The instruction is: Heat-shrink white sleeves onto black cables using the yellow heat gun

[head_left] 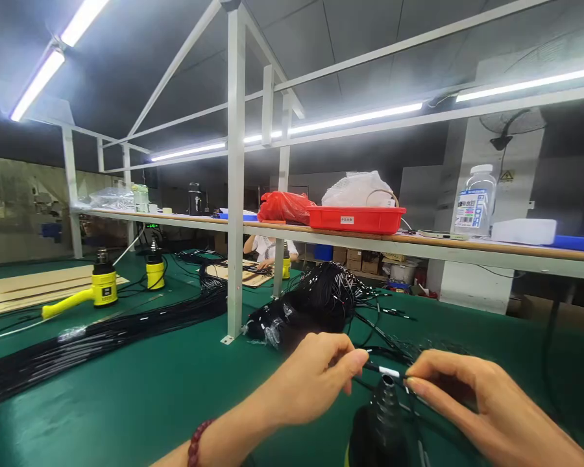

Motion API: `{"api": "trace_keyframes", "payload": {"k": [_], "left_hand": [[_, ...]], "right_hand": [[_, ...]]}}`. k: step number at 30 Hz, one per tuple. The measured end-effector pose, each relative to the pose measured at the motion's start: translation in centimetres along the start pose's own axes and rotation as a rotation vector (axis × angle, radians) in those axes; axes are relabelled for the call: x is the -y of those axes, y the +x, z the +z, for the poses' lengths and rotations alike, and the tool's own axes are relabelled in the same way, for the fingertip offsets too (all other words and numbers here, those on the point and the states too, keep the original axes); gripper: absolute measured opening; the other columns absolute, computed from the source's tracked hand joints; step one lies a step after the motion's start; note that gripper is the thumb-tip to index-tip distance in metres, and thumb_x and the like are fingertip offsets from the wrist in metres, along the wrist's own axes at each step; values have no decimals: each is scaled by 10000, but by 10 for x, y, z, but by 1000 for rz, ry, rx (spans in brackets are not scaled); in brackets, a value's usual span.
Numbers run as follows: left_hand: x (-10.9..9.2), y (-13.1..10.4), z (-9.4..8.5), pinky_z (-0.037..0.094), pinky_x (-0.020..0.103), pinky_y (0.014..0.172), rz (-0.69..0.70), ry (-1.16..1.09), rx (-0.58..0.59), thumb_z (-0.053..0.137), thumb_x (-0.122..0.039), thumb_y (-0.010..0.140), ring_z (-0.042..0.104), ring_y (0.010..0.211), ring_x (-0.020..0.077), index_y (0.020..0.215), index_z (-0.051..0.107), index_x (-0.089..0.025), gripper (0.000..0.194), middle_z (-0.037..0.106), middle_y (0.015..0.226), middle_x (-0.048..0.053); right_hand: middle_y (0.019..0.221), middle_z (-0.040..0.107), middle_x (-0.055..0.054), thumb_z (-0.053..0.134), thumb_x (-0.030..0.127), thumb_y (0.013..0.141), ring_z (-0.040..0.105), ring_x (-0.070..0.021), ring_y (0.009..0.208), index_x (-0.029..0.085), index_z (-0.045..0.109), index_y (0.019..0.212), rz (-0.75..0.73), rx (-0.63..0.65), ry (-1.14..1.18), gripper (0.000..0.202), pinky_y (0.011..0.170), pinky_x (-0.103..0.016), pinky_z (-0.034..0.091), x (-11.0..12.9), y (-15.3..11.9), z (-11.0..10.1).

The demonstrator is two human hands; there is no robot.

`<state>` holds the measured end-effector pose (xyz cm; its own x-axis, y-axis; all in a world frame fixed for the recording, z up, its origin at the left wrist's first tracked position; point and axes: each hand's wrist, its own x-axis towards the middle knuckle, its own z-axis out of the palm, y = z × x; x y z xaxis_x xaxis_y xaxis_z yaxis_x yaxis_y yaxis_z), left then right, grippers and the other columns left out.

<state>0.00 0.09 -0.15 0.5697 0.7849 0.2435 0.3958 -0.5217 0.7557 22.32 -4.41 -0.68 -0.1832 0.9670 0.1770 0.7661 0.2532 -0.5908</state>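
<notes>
A thin black cable with a white sleeve [388, 371] is stretched between my two hands. My left hand [316, 376] pinches it on the left of the sleeve, and my right hand [467, 395] pinches it on the right. Just below the sleeve is the nozzle of an upright heat gun [385, 408], its body cut off by the lower edge of the view. Behind my hands lies a large bundle of black cables [316, 295] with white-marked ends, partly wrapped in clear plastic.
A white post [235, 181] carries a shelf [438, 246] with a red tray [357, 219] and a plastic bottle [475, 201]. At left are yellow heat guns [104, 285], a long cable bundle [111, 337] and boards [43, 285]. A co-worker [267, 248] sits across the green table [150, 395].
</notes>
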Motion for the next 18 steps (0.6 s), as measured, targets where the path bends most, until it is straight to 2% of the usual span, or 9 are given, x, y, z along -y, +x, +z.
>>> {"api": "trace_keyframes", "payload": {"k": [4, 9, 18], "left_hand": [[5, 3, 2, 384, 213, 577, 1, -19, 17, 387, -429, 993, 552, 603, 124, 689, 613, -147, 473, 562, 600, -12], [3, 4, 3, 387, 220, 593, -8, -76, -13, 473, -389, 953, 558, 651, 131, 731, 614, -150, 355, 604, 675, -5], [0, 2, 2, 363, 235, 643, 4, -58, -111, 614, -259, 854, 515, 746, 129, 825, 642, -179, 90, 601, 776, -33]], "right_hand": [[768, 636, -43, 363, 624, 886, 561, -216, 697, 229, 647, 784, -1, 25, -28, 496, 612, -278, 474, -5, -1, 1], [690, 578, -37, 303, 648, 891, 512, -196, 620, 224, 641, 715, 7, 5, -99, 570, 536, -262, 441, -12, -1, 0], [695, 663, -39, 428, 560, 866, 600, -211, 643, 236, 672, 732, -37, -52, 3, 427, 556, -251, 484, -7, 6, 1]]}}
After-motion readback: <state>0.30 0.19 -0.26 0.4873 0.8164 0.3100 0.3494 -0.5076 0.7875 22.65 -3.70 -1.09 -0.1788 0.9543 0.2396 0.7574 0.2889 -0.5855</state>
